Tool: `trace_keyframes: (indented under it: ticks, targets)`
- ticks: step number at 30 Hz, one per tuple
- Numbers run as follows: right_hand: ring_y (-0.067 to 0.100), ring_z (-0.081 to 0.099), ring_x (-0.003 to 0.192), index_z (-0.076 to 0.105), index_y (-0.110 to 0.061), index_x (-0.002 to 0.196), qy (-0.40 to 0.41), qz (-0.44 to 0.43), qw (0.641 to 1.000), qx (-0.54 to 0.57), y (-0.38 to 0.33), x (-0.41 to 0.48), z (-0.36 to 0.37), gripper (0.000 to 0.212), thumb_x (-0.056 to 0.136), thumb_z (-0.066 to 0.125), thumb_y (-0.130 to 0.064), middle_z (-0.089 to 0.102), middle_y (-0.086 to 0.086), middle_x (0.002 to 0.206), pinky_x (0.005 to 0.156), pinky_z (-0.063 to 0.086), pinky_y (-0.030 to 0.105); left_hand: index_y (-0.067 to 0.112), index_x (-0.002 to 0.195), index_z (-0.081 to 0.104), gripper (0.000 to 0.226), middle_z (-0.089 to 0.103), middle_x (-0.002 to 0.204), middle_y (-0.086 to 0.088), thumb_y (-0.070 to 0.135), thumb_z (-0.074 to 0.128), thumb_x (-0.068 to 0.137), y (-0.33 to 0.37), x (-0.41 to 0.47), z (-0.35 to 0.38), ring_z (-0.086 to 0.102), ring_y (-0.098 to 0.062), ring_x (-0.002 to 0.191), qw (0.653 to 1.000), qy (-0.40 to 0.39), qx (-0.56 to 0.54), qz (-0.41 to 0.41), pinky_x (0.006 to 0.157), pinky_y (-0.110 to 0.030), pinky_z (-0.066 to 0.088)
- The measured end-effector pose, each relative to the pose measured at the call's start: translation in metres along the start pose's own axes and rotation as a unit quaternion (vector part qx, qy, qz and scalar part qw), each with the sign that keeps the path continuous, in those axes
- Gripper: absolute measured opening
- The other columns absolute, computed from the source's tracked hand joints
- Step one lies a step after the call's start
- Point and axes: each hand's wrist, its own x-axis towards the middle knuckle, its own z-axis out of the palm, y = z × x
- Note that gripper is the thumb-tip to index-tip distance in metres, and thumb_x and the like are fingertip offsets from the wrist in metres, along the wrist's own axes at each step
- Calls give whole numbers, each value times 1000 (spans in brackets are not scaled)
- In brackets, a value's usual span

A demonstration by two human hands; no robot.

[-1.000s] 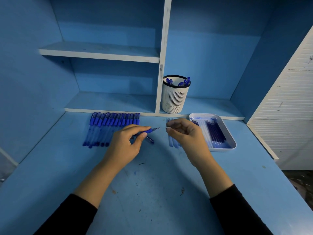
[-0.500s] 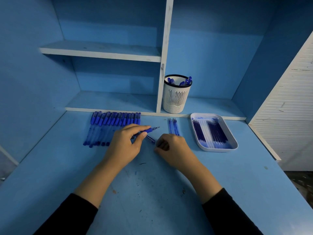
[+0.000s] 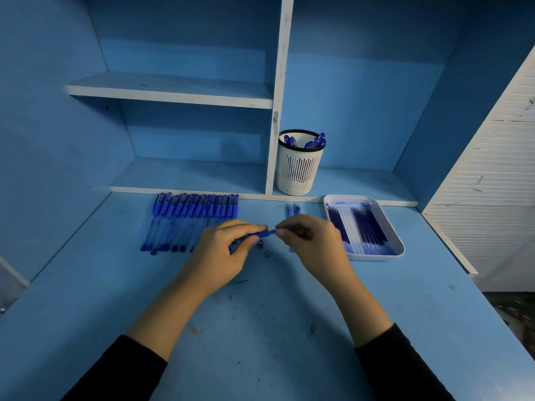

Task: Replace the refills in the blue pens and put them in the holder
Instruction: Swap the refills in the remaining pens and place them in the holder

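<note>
A blue pen (image 3: 263,234) is being gripped by the left hand (image 3: 220,256), fingers curled round its barrel, its front end pointing toward three o'clock. That end is being pinched by the right hand (image 3: 315,244) between thumb and fingertips; whether a separate small part is being held there cannot be told. The pen is being held just above the desk (image 3: 260,328). At ten o'clock from the hands a row of pens (image 3: 191,221) is lying. At twelve o'clock the white holder (image 3: 299,169) is standing on the low shelf (image 3: 188,178), blue pen tops (image 3: 318,140) showing above its rim. At three o'clock refills (image 3: 362,227) are lying in a white tray (image 3: 373,257). A few loose refills (image 3: 292,210) are lying just beyond the right hand, and a small dark piece (image 3: 267,253) under the pen.
</note>
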Motion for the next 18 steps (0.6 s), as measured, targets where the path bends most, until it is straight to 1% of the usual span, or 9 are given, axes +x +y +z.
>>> trace_keyframes:
  ticks: [1, 3, 5, 7, 10, 13, 15, 16, 18]
  targets:
    - [3, 61, 61, 71, -14, 84, 10, 3, 1000, 13, 1, 2, -3, 8, 85, 68, -6, 67, -3, 68, 63, 47, 17, 20, 113, 73, 25, 67, 99, 19, 9, 67, 91, 0, 0, 0, 64, -3, 92, 1000, 5, -3, -3, 78, -19, 52]
    - [17, 67, 67, 67, -12, 83, 46, 11, 996, 76, 2, 6, -10, 13, 88, 62, -2, 70, 7, 71, 71, 55, 30, 19, 113, 73, 24, 68, 99, 16, 10, 67, 91, -1, 0, -1, 64, -4, 89, 1000, 19, -5, -10, 77, -16, 51]
    - [21, 70, 70, 64, -8, 86, 88, 18, 985, 146, 3, 7, -16, 12, 91, 57, 0, 71, 10, 73, 76, 58, 35, 18, 112, 73, 24, 68, 96, 16, 10, 67, 91, -2, 0, -1, 64, -5, 84, 1000, 29, -1, -12, 72, -12, 48]
    - [21, 70, 72, 65, -9, 89, 126, 12, 977, 170, 4, 8, -19, 16, 93, 53, 2, 70, 8, 73, 77, 58, 34, 17, 113, 73, 24, 67, 93, 16, 11, 68, 90, -1, -1, 1, 63, -1, 79, 1000, 26, 6, -7, 70, -8, 45]
    - [18, 68, 72, 68, -12, 90, 154, 1, 970, 190, 1, 7, -17, 26, 90, 50, 7, 70, 7, 75, 78, 57, 31, 15, 113, 74, 24, 69, 91, 13, 10, 69, 89, 0, -1, 4, 64, 0, 77, 1000, 27, 7, -3, 70, -8, 46]
    - [12, 66, 73, 73, -11, 91, 158, -4, 968, 197, -3, 3, -13, 21, 86, 60, 4, 72, 3, 78, 72, 53, 19, 14, 113, 73, 25, 70, 92, 11, 10, 69, 89, 1, 0, 6, 65, -3, 77, 999, 34, 1, 1, 69, -12, 49]
    - [8, 63, 69, 74, -10, 92, 165, -3, 965, 205, -6, 2, -12, 16, 85, 66, 2, 72, -3, 75, 67, 49, 13, 16, 114, 73, 25, 71, 93, 11, 11, 69, 89, 2, -1, 7, 66, -4, 78, 999, 36, -9, -1, 69, -14, 50]
    - [9, 64, 69, 74, -10, 92, 173, 0, 960, 220, -7, 2, -12, 15, 84, 67, 1, 71, -5, 72, 68, 50, 13, 16, 114, 72, 26, 70, 94, 12, 12, 69, 89, 3, -1, 8, 66, -4, 78, 999, 34, -15, -3, 70, -14, 50]
    - [12, 67, 71, 73, -11, 89, 197, 12, 944, 266, -9, 4, -17, 14, 85, 66, 0, 71, -5, 69, 74, 53, 18, 16, 115, 72, 26, 70, 95, 11, 12, 68, 89, 3, -1, 8, 66, -5, 80, 999, 27, -20, -3, 71, -15, 50]
